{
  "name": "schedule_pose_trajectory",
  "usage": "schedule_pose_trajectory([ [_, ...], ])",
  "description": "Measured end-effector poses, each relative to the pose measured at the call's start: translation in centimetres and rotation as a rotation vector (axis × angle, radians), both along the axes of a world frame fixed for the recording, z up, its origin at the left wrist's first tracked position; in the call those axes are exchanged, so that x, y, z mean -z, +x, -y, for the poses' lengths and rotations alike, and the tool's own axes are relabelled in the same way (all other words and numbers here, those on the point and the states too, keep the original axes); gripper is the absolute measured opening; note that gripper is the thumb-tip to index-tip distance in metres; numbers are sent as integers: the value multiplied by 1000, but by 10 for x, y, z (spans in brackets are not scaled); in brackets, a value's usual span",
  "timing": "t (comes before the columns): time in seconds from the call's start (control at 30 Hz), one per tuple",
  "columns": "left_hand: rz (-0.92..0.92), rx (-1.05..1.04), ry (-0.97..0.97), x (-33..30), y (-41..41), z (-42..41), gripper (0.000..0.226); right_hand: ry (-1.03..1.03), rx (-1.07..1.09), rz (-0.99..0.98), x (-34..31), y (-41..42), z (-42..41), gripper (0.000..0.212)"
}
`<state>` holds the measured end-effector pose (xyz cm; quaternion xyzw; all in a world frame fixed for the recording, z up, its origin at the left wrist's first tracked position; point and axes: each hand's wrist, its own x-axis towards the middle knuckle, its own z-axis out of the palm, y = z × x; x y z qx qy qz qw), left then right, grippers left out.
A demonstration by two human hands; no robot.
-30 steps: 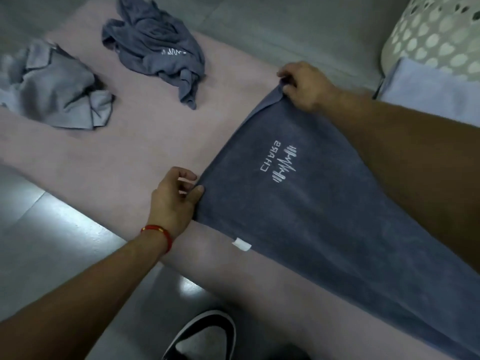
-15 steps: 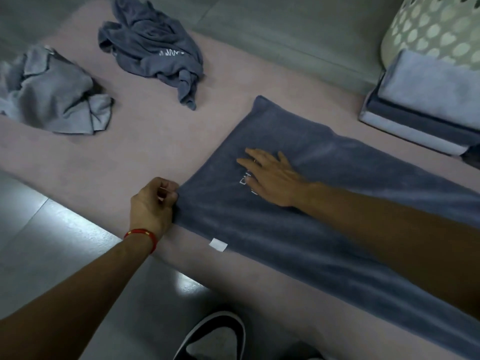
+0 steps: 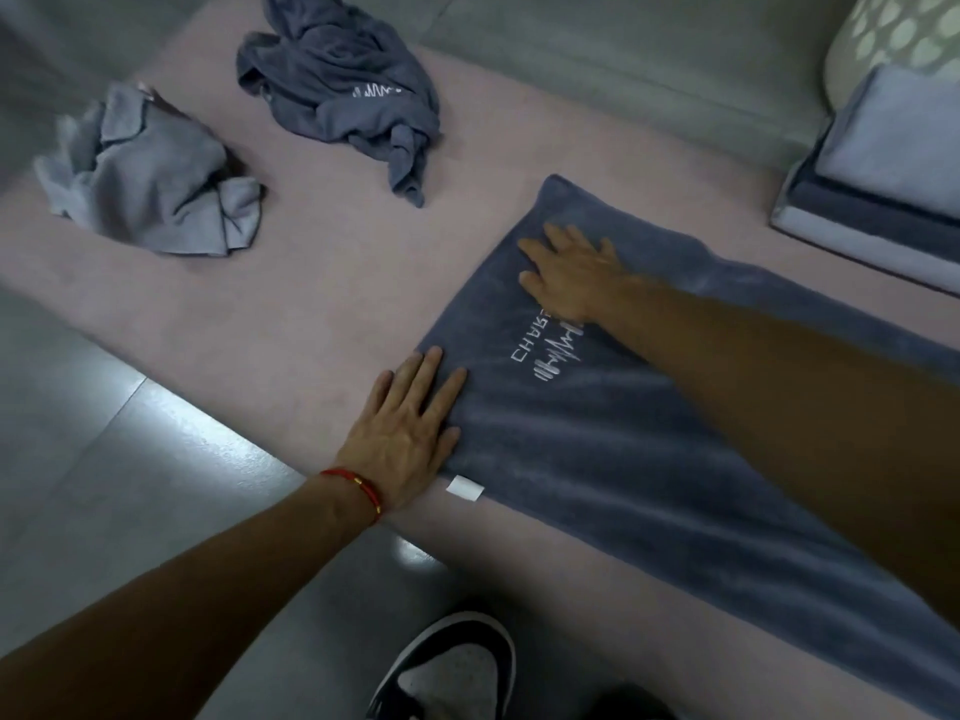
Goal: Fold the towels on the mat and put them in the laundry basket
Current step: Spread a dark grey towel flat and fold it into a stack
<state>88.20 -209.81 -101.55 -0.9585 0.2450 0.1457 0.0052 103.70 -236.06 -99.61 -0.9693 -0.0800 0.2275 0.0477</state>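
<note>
Towel: dark towel (image 3: pixel 649 459) lies flat on the pink mat (image 3: pixel 311 304), centre to lower right of the frame, logo up.
Left hand: left hand (image 3: pixel 405 433) presses flat, fingers straight, on the near left corner, likely pinning it.
Right hand: right hand (image 3: pixel 571 272) lies flat with fingers spread near the far edge, likely smoothing creases before folding.
Waiting: crumpled towels, pale (image 3: pixel 150 189) and dark (image 3: pixel 343 90), upper left.
Done: folded stack (image 3: pixel 883 184) beside the basket (image 3: pixel 893 33), upper right.
</note>
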Motion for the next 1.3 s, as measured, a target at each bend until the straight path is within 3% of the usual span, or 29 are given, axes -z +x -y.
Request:
schedule_pose_trajectory([
  [0.2, -111, 24, 99, 0, 8, -1, 75, 11, 19, -22, 10, 37, -2, 61],
  [0.33, -133, -40, -89, -9, 15, -7, 69, 41, 79, 293, 9, 58, 10, 58],
  [0.4, -51, -91, -171, -13, 18, -15, 56, 42, 118, 316, 11, 69, 18, 62],
  [0.53, 41, 23, -94, -17, 13, -25, 55, 170, 162, 450, 12, 86, 20, 36],
  [0.63, 44, 85, -87, -17, 4, -22, 57, 243, 283, 565, 6, 104, 12, 36],
  [0.7, 41, 84, -59, -10, -4, -19, 58, 317, 296, 519, 8, 116, 13, 43],
  [0.77, 39, 86, -4, -1, -10, -20, 60, 369, 141, 341, 16, 110, 12, 55],
  [0.9, 79, 121, 72, 3, -9, -24, 64, 295, -99, 267, 26, 60, 11, 65],
  [1.13, 46, -7, 56, -16, -10, 18, 75, 109, -207, 198, 27, -123, 42, 66],
  [1.3, 90, 351, -116, -20, -28, 94, 66, 23, -78, 158, 19, -240, 97, 64],
])
